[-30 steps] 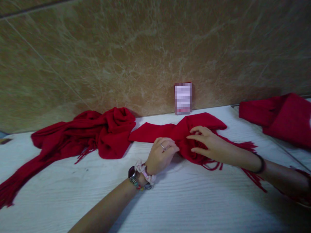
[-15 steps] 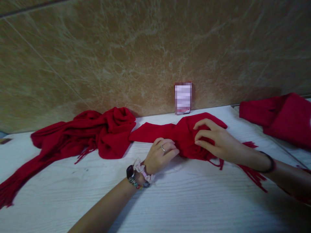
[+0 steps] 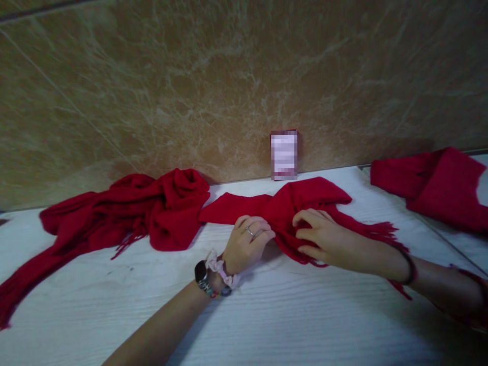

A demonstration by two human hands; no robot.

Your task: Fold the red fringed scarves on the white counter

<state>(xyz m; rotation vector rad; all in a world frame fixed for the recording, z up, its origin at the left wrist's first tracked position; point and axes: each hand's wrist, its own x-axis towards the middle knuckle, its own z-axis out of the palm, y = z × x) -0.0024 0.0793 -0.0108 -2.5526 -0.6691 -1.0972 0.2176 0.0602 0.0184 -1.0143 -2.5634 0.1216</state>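
Note:
A red fringed scarf (image 3: 244, 207) lies bunched on the white wood-grain surface, its tassels (image 3: 383, 232) spread to the right. My left hand (image 3: 246, 241), wearing a ring and a watch, has its fingers curled over the scarf's near edge; the thumb side is pressed against the cloth. Just to the right, my right hand (image 3: 324, 241) reaches in with bent fingers on the bunched fabric and grips a fold near the front. Its fingertips are partly sunk in the cloth.
Another red scarf (image 3: 168, 213) lies crumpled at the left, its tail running toward the front. More red cloth (image 3: 438, 185) rests at the far right, across a seam. A small card-like object (image 3: 284, 155), blurred out, leans against the brown marbled wall (image 3: 190, 91).
My right hand has moved down and slightly left, drawing the scarf's bunched part toward the front. The fringe on the right has shifted. My left hand stays almost in place.

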